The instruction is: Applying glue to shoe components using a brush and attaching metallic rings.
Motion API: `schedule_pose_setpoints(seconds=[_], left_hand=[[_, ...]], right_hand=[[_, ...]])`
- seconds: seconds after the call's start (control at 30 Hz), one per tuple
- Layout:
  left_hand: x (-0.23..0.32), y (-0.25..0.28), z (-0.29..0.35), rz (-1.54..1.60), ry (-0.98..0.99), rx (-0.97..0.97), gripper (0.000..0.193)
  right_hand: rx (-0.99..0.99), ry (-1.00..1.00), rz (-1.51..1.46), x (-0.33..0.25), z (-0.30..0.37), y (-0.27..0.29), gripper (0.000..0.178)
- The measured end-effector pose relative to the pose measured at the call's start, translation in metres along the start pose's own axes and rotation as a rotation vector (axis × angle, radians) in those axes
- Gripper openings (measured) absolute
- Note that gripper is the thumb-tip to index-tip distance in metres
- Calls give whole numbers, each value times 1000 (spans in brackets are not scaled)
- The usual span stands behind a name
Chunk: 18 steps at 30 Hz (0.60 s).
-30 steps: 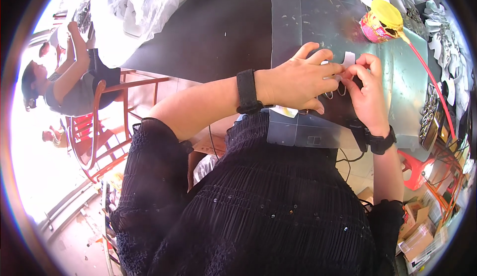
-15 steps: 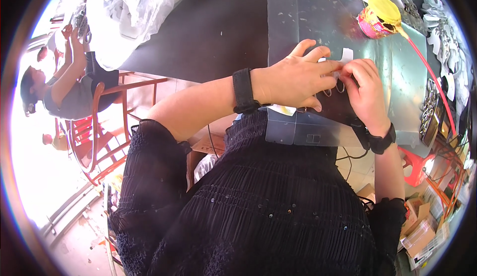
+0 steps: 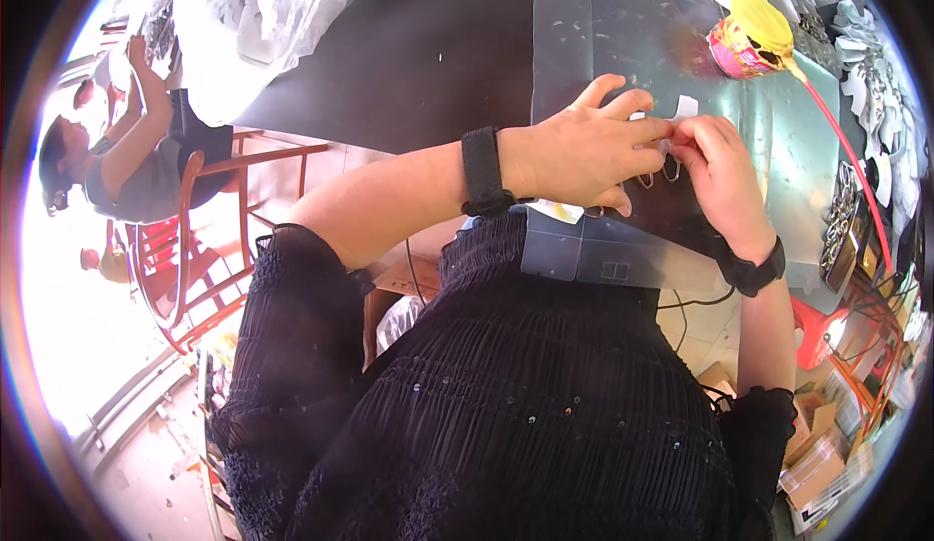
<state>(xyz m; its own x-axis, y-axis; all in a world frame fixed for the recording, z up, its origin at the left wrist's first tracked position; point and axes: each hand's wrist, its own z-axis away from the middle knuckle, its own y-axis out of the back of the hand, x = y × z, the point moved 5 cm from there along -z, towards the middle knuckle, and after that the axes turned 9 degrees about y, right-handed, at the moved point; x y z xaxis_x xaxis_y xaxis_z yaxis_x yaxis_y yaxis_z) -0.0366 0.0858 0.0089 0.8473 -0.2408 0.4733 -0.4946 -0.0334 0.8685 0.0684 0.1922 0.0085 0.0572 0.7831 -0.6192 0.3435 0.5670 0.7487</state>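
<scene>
Find the left hand (image 3: 603,147) at two o'clock from centre, palm down over the dark table (image 3: 418,64), with fingers fanned and thumb apart from the forefinger. Cannot confirm a grip at the fingertips. Find the right hand (image 3: 722,176) just beside, toward half past two, with fingers curled in and tips drawn narrow. Cannot tell of anything pinched there, owing to cover by the fingers.

Locate the small white piece (image 3: 687,107) at two o'clock, close to the fingertips of both hands. See only its upper end; the lower, hidden behind fingers. Make out slim metal loops (image 3: 672,169) just below, partly covered. Note also a printed paper (image 3: 556,211) near the left thumb, half masked by the hand.

Farther out at two o'clock, record a yellow-topped can (image 3: 749,40), with a red tube (image 3: 844,147) running toward three. Between ten and eleven, log a translucent plastic bag (image 3: 277,25), cut off above, contents blurred. Toward half past nine, log a co-worker (image 3: 146,186), partly lost in glare. At four, list cardboard boxes (image 3: 817,468), crowded against the dark rim.
</scene>
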Motion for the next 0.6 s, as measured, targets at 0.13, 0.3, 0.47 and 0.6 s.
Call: schedule_pose_setpoints(seconds=[0.13,0.3,0.47,0.6], left_hand=[[0,-1,1,-11,10,3,45],[0,-1,-1,36,17,-15,47],[2,3,0,27,31,-17,46],[5,3,-1,-1,-3,-21,45]], right_hand=[[14,-118,-64,3,-1,-2,13],[30,-226,-14,4,-1,-3,8],[19,-357,-75,9,-1,-5,7],[21,-386,-120,12,-1,-6,6]])
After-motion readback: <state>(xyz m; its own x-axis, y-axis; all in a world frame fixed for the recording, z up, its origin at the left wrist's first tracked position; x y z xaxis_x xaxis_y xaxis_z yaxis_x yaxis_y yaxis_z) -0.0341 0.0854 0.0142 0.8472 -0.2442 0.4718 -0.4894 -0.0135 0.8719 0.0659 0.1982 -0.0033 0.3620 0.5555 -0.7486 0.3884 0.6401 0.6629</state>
